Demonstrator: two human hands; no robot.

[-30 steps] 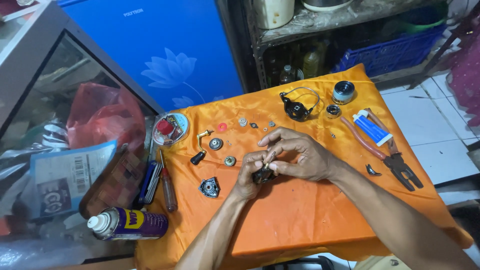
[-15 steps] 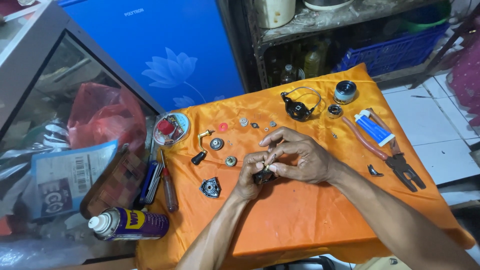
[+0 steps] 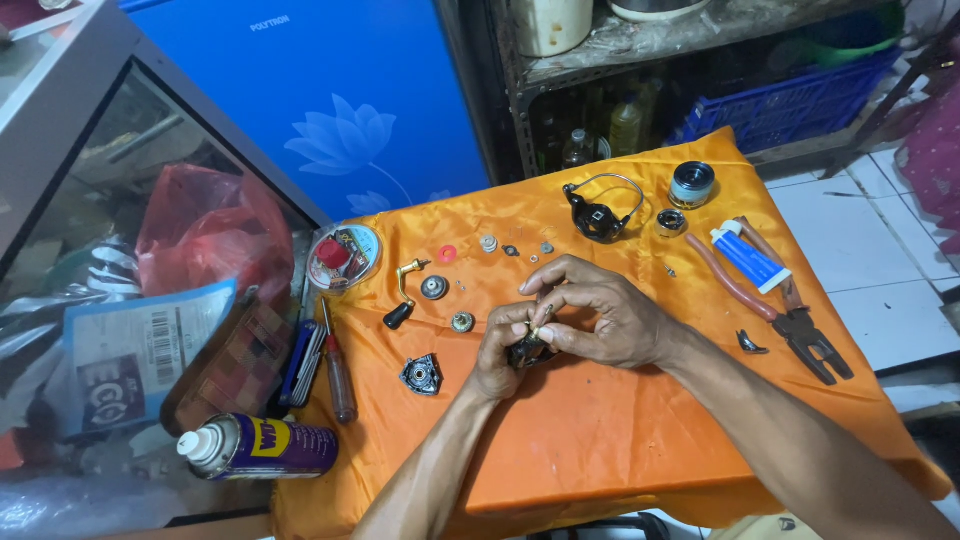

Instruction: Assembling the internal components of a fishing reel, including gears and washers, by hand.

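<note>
Across my orange satin cloth (image 3: pixel 620 450) lie small parts: a dark rotor with a wire bail (image 3: pixel 597 215) at the far edge, a round silver spool (image 3: pixel 691 183) beside it, red-handled pliers (image 3: pixel 790 320) with a blue-and-white tube (image 3: pixel 745 258) across them to my right, a brass crank handle with a black knob (image 3: pixel 402 295) and a black gear housing (image 3: pixel 421 375) to my left. A purple-and-yellow spray can (image 3: pixel 265 447) lies off the cloth's near left corner. Nothing blocks my hands. My left hand (image 3: pixel 500 350) clenches the small dark metal reel part (image 3: pixel 527 350) from below; my right hand (image 3: pixel 600 320) pinches its top, fingertips (image 3: pixel 545 335) touching it, above the cloth's middle.
</note>
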